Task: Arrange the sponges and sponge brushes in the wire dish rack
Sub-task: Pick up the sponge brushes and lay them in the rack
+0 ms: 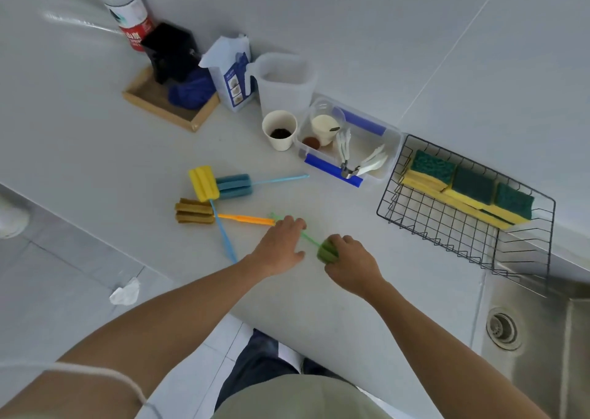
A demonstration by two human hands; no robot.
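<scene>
The right hand (352,267) grasps the green sponge head of a green sponge brush (327,252), fingers curled over it, low on the pale counter (319,297). The brush's thin green handle runs up and to the left from the head and passes under the fingers of the left hand (281,246), which lies over it with fingers stretched fairly straight and the thumb spread; whether it actually pinches the handle cannot be told. Three more brushes lie on the counter to the left: a yellow-headed brush (203,183) with a light blue handle slanting down toward the counter's edge, a blue-headed brush (234,186) just beside it with its pale blue handle pointing right, and a brown-headed brush (194,211) below them with an orange handle reaching toward the left hand. The yellow-headed brush's handle crosses over the brown one's. To the right, next to the steel sink (539,332), stands the black wire dish rack (447,230). Three yellow sponges with green scouring faces (472,187) lean in a row along its far side, touching one another.
</scene>
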